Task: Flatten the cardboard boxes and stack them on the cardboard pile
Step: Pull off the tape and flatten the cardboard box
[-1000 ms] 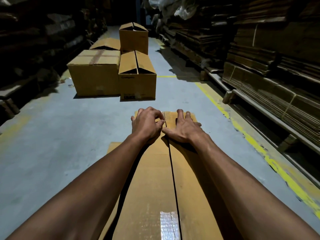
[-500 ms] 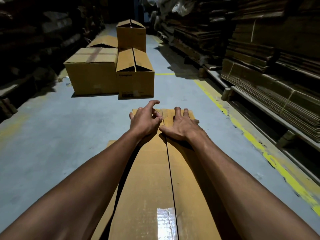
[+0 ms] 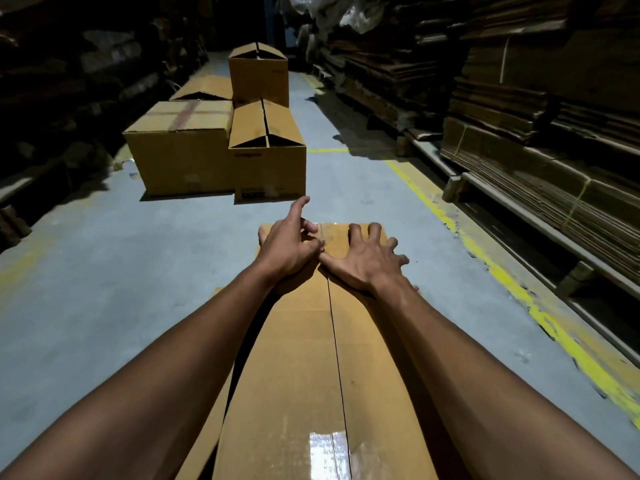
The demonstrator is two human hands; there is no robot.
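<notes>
A long cardboard box (image 3: 294,358) lies in front of me, its two top flaps meeting at a centre seam. A strip of clear tape (image 3: 327,232) crosses the far end of that seam. My left hand (image 3: 287,247) is at the far end on the left flap. It pinches the tape's end with curled fingers, and its index finger sticks out forward. My right hand (image 3: 363,261) presses on the right flap with fingers spread and bent at the tips. More glossy tape (image 3: 329,452) shines on the seam near me.
Ahead on the grey floor stand a taped box (image 3: 180,150), a box with raised flaps (image 3: 266,157), and two more boxes (image 3: 258,74) behind. Flattened cardboard piles (image 3: 554,188) fill racks on the right, past a yellow floor line (image 3: 519,296). Dark shelves line the left.
My left hand went from a loose fist on the flap to pinching the tape with its index finger raised. My right hand's fingers spread and slid toward the box's far edge.
</notes>
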